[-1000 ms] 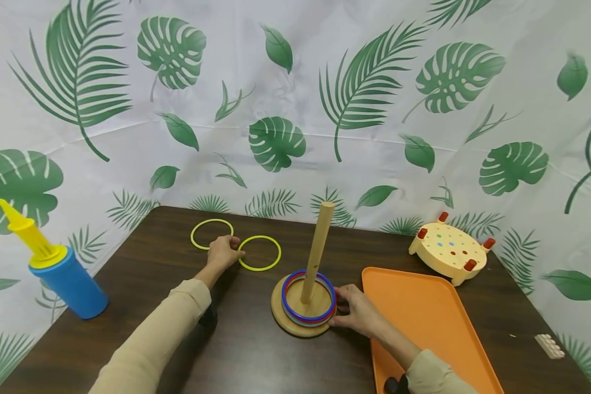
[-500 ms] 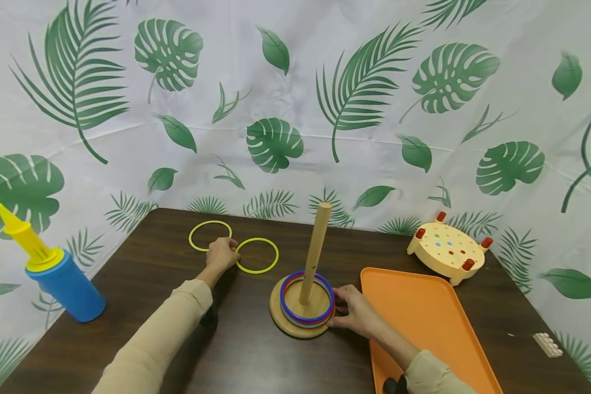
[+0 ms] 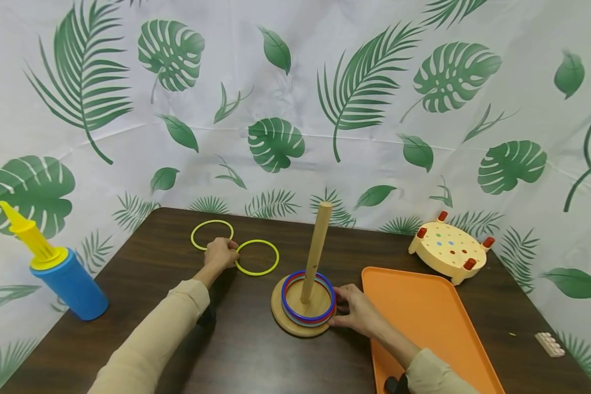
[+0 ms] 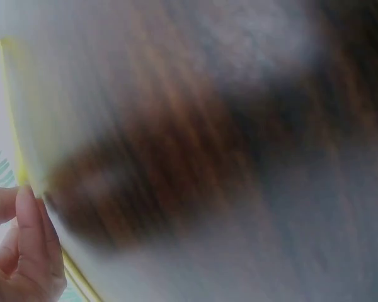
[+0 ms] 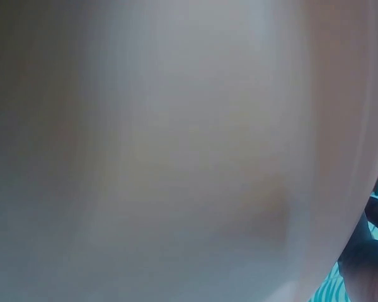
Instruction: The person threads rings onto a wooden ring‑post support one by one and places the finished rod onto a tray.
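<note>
In the head view, my left hand (image 3: pixel 219 254) pinches the near-left edge of a thin yellow ring (image 3: pixel 256 274) at the table's back left. A second yellow ring (image 3: pixel 212 221) lies just beyond the knuckles. The left wrist view shows thumb and fingertips together at the yellow rim (image 4: pixel 14 119). Farther right stands a wooden ring-toss stand (image 3: pixel 283 320) with an upright post (image 3: pixel 317 249). Several rings are stacked round the post, a blue ring (image 3: pixel 307 319) topmost above red and pale blue. My right hand (image 3: pixel 357 313) grips the stand's right edge beside the stack, its fingertips partly hidden.
An orange tray (image 3: pixel 423 317) lies under the right forearm. Behind it sits a cream pegged stool-like toy (image 3: pixel 448 249) with red pegs. A blue and yellow hand pump (image 3: pixel 71 287) stands far left. A small white knobbed block (image 3: pixel 550 345) lies far right. Leaf-print cloth (image 3: pixel 285 82) hangs behind.
The near yellow ring and the left hand have shifted very slightly toward me. The right hand and the ring stand stay in place.
</note>
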The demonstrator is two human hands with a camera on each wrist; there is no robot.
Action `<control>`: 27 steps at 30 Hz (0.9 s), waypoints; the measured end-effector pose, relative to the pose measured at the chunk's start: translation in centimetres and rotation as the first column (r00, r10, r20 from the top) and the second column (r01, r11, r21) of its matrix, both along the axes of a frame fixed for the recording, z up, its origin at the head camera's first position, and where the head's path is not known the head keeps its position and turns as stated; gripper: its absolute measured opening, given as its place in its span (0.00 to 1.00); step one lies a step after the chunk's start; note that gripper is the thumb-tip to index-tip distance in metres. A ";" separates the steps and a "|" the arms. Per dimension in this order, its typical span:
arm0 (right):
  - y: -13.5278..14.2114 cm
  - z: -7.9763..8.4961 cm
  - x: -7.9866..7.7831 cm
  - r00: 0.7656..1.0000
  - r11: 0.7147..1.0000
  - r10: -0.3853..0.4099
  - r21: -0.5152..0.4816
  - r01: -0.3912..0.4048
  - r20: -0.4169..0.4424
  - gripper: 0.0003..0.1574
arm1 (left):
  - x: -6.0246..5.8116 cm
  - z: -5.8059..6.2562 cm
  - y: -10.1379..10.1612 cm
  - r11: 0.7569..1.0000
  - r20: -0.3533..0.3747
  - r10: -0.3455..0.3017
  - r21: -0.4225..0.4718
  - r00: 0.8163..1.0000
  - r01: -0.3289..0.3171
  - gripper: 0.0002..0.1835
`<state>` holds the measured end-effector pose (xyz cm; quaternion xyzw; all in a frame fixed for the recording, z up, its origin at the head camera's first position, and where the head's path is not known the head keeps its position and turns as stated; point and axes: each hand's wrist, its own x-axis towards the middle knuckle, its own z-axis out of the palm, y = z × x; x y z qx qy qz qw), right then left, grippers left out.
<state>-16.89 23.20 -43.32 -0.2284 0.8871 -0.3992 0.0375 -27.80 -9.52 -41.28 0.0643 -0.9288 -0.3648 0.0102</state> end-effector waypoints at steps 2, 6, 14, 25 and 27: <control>0.0 0.0 0.0 1.000 1.000 -0.002 0.002 0.002 -0.002 0.41 | 0.1 0.1 -0.1 1.000 0.001 -0.001 0.003 1.000 0.001 0.13; -0.1 0.1 0.0 1.000 1.000 -0.003 0.009 0.003 -0.009 0.41 | 0.3 0.1 -0.3 1.000 0.003 0.005 0.028 1.000 -0.005 0.13; 0.0 0.1 0.1 1.000 1.000 -0.006 0.007 0.006 -0.009 0.42 | 0.6 0.2 -0.8 0.996 -0.007 0.011 0.094 1.000 -0.010 0.13; 0.1 0.2 0.1 1.000 1.000 0.002 0.009 -0.002 -0.006 0.41 | 0.5 0.1 -1.2 0.953 -0.008 0.020 0.302 1.000 -0.016 0.13; 0.1 0.2 0.0 1.000 1.000 0.004 0.008 -0.004 -0.005 0.41 | 0.6 0.5 -1.2 0.936 -0.011 0.010 0.351 1.000 -0.005 0.12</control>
